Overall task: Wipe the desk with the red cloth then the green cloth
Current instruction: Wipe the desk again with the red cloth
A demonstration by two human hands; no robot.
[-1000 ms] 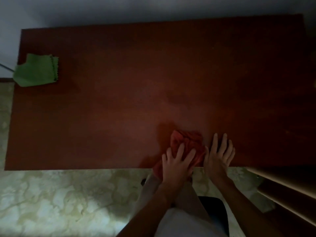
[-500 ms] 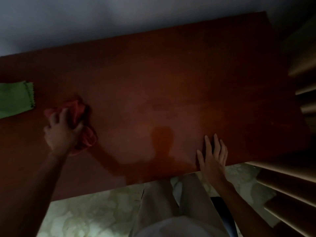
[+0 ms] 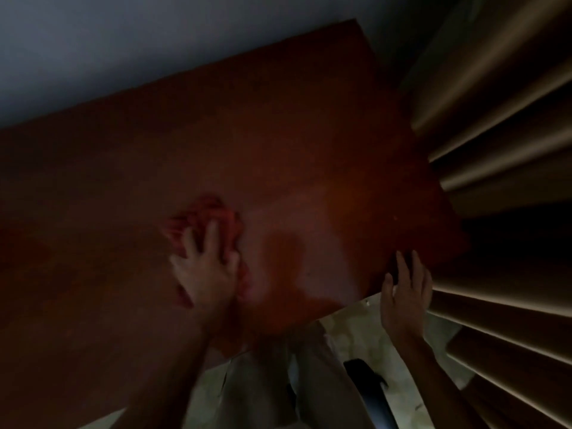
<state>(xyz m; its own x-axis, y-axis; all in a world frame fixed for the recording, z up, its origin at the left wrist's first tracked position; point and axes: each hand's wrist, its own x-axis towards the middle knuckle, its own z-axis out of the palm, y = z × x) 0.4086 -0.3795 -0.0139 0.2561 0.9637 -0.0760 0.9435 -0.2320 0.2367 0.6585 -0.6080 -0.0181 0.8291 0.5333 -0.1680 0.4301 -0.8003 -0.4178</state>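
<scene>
We see the desk tilted in a dim, blurred view. Our left hand presses flat on the bunched red cloth mid-desk, fingers spread wide over it. Bare wood is open all round the cloth, most of it toward the far edge by the wall. Our right hand rests at the near right corner edge, fingers loosely extended, holding nothing. Slatted shelving crowds the desk's right side. Patterned floor shows below.
</scene>
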